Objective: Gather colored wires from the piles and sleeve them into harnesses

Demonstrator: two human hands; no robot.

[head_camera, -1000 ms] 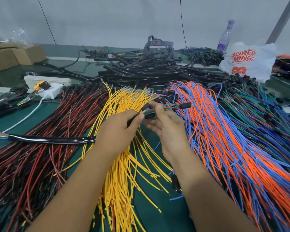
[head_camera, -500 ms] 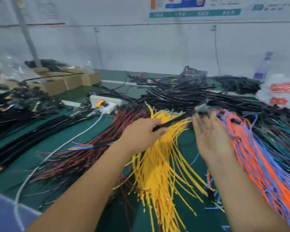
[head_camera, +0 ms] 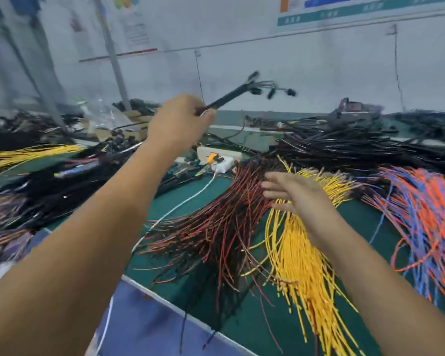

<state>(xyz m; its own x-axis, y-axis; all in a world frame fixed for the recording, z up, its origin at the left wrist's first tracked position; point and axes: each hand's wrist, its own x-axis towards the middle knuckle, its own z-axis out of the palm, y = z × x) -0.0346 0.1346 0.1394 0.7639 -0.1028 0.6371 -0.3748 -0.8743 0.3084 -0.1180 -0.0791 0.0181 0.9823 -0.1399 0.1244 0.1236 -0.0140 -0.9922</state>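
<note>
Left hand [head_camera: 180, 119], raised above the bench, pinches one end of a finished harness [head_camera: 231, 97], a black sleeve with coloured wires and dark connectors fanning from its far end in mid-air. Right hand [head_camera: 290, 191] hovers with fingers spread and empty over where the red-and-black wire pile [head_camera: 216, 227] meets the yellow wire pile [head_camera: 306, 253]. An orange-and-blue pile [head_camera: 421, 214] lies to the right. One harness looks complete; the large loose piles suggest most sleeving remains.
</note>
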